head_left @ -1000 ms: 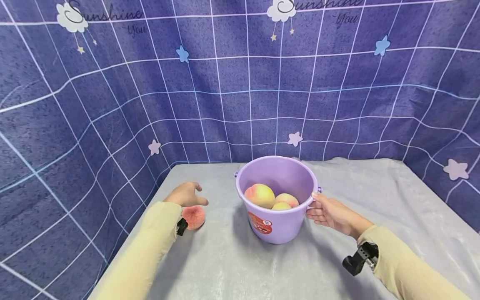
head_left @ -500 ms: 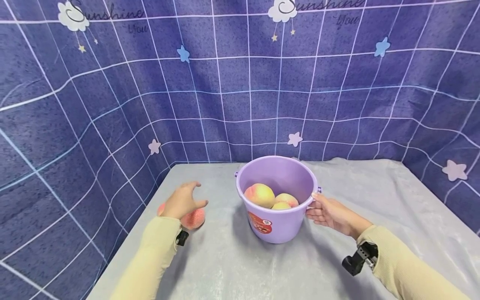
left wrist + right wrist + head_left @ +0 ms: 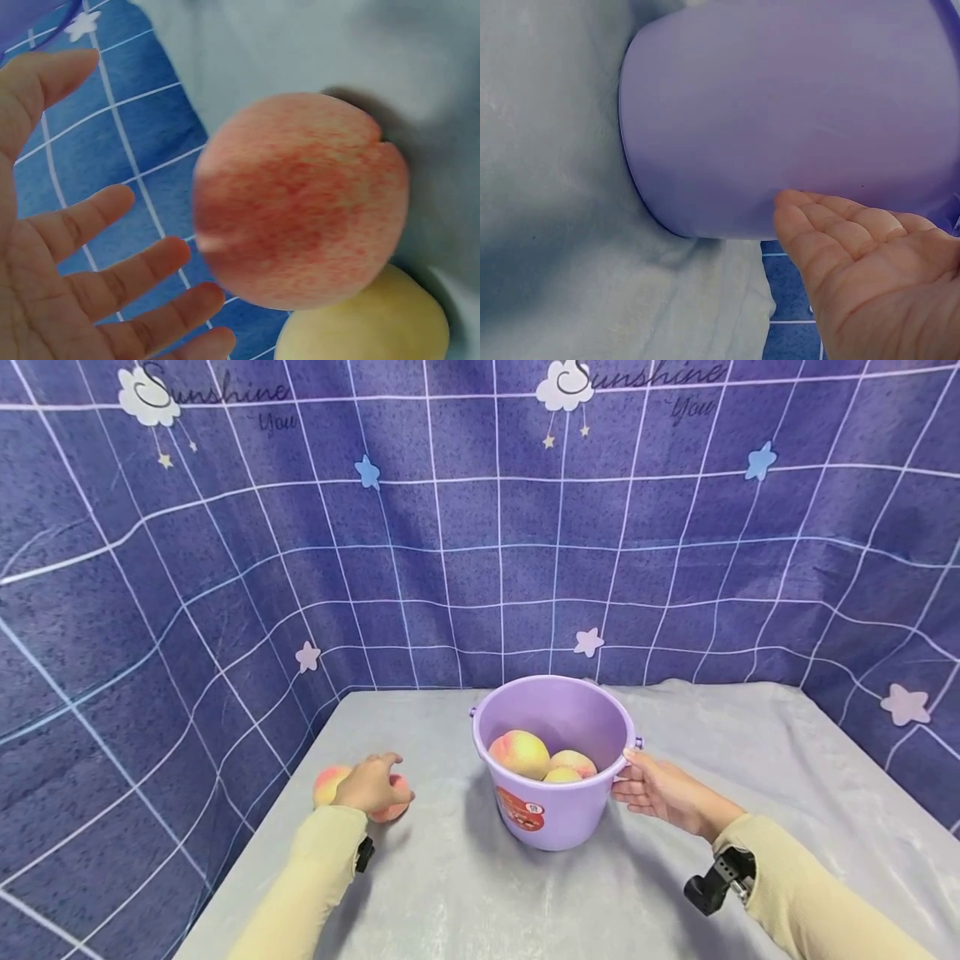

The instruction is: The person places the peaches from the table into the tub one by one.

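My left hand (image 3: 366,787) hovers over two peaches at the left of the table, its fingers spread and apart from them. The redder peach (image 3: 300,202) lies right by those fingertips in the left wrist view, with a yellow peach (image 3: 367,324) against it. In the head view the hand hides part of both. A purple bucket (image 3: 573,818) stands upright in the middle, several peaches (image 3: 520,754) inside. My right hand (image 3: 667,789) holds its right rim, thumb on top and fingers below against the outer wall.
A grey cloth (image 3: 465,893) covers the table. Behind it and along the sides hangs a blue checked curtain (image 3: 465,568). The bucket's small handle knob (image 3: 639,742) sticks out beside the right thumb.
My left hand has come back toward me and lowered over the peaches, uncovering more of the yellow one. My right hand and the bucket have stayed in place.
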Action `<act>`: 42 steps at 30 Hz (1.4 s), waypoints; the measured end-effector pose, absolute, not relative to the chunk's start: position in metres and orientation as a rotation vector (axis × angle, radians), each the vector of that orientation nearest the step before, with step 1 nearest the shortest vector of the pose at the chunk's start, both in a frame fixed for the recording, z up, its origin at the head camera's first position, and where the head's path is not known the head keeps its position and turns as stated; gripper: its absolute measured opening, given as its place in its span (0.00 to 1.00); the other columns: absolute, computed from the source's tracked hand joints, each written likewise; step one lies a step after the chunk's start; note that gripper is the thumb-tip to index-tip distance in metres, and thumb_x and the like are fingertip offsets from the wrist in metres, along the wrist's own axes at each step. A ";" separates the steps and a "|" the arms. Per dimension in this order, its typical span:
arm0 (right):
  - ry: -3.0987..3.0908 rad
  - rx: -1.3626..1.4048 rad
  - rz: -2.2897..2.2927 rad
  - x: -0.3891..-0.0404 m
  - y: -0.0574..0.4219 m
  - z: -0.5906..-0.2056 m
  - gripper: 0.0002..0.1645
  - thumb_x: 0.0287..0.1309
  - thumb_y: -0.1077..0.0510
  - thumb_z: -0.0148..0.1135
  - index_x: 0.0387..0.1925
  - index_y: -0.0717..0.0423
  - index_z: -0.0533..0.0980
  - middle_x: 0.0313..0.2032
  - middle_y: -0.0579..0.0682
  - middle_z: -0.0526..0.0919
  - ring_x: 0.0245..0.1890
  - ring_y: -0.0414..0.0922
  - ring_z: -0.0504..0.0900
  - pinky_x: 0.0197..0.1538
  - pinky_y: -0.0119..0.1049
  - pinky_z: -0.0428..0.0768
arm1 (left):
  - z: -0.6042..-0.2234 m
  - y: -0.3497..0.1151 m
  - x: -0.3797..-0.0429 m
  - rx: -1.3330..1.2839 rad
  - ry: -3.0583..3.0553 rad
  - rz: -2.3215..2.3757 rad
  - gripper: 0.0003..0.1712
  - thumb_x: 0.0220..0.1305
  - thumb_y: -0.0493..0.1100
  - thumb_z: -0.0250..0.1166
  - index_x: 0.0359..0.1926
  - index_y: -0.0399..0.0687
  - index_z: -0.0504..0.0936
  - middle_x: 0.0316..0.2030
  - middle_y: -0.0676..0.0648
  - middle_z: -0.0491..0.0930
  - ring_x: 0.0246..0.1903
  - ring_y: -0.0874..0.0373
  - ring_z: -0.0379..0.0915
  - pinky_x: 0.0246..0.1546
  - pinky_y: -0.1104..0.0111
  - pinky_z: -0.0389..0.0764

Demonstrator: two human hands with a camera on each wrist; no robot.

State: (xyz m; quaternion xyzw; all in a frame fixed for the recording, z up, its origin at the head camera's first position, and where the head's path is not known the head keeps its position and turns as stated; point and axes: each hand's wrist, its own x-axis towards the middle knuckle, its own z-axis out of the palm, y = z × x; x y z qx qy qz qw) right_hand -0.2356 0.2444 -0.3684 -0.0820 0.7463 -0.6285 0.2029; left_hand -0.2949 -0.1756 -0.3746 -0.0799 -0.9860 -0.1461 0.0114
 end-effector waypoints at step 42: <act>2.070 -0.222 -1.753 -0.238 0.246 -0.368 0.45 0.73 0.43 0.26 0.63 0.86 0.47 0.62 0.78 0.58 0.63 0.69 0.59 0.63 0.56 0.62 | -0.428 -0.180 -0.326 -0.144 -3.132 -0.232 0.41 0.35 0.43 0.77 0.55 0.40 0.74 0.44 0.31 0.72 0.44 0.32 0.69 0.36 0.46 0.77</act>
